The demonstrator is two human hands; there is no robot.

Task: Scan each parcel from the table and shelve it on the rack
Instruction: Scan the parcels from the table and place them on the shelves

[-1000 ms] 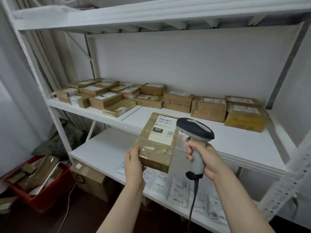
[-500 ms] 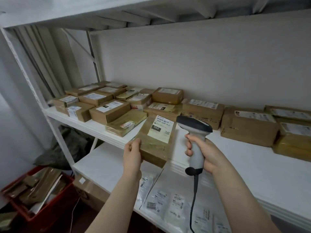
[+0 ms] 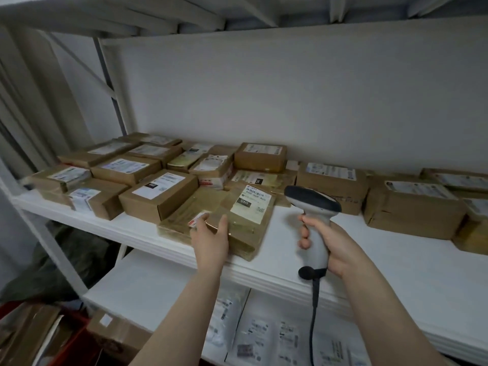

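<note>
White rack (image 3: 356, 249) fills the frame, brown boxes (image 3: 158, 196) lining its middle shelf. At centre the taped parcel (image 3: 245, 220) lies near the shelf's front edge, left hand (image 3: 211, 239) fingers clamped on its near-left edge. Right of centre, right hand (image 3: 335, 249) fingers wrap the scanner (image 3: 313, 204) handle

**Covered, cropped, unreadable**

The left hand (image 3: 211, 239) covers the taped parcel's (image 3: 245, 228) near corner. Its label (image 3: 250, 204) print is too small to read. The barcode scanner's (image 3: 314, 207) cable (image 3: 313, 326) leaves the bottom edge; the red crate (image 3: 71, 347), lower left, is cropped; lower-shelf mailers (image 3: 253, 344) blur.
</note>
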